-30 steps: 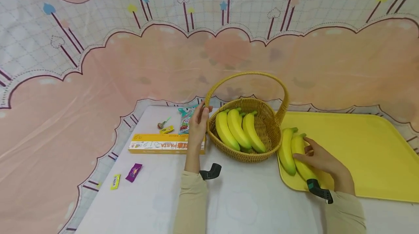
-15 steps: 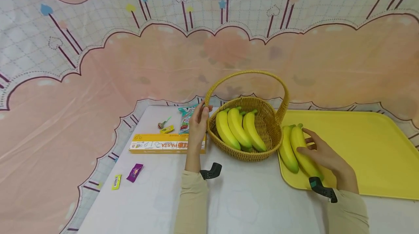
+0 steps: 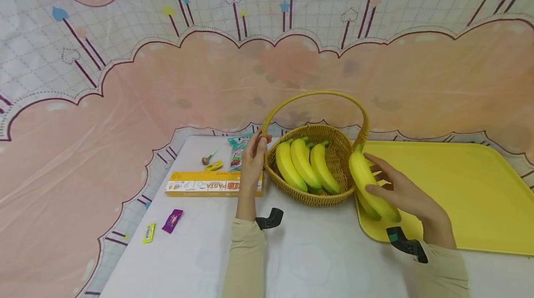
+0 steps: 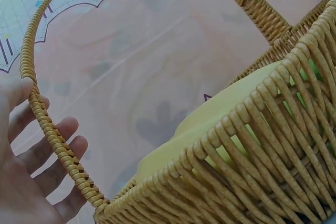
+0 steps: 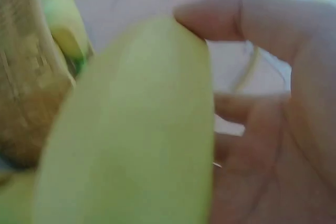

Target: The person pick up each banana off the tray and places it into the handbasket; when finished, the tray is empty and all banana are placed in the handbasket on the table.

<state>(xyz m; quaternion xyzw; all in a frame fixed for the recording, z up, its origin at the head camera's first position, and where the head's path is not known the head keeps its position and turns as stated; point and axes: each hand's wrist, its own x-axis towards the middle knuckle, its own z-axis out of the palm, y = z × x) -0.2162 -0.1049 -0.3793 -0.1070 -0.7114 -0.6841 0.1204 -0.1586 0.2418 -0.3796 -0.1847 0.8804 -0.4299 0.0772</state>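
Note:
My left hand (image 3: 251,159) holds the left side of the handle of a woven basket (image 3: 318,200); the left wrist view shows thumb and fingers about the handle (image 4: 52,135). Inside the basket lie several yellow bananas (image 3: 288,163), some partly covered. My right hand (image 3: 406,193) grips another banana (image 3: 369,180) between thumb and fingers, raised and tilted with its stem end by the basket's right rim. Close up in the right wrist view, this banana (image 5: 131,124) hides much of the scene. Under it, a further banana (image 3: 369,211) lies on the yellow tray, mostly hidden.
The yellow tray (image 3: 459,187) spreads to the right of the basket. Left of it lie a pasta box (image 3: 204,184), a teal snack bag (image 3: 236,154), a lollipop (image 3: 206,159) and small wrapped candies (image 3: 173,220). A patterned cloth (image 3: 208,85) hangs behind the table.
My right hand has lifted its banana off the tray and brought it left toward the basket, over the other banana. My left hand stays at the handle.

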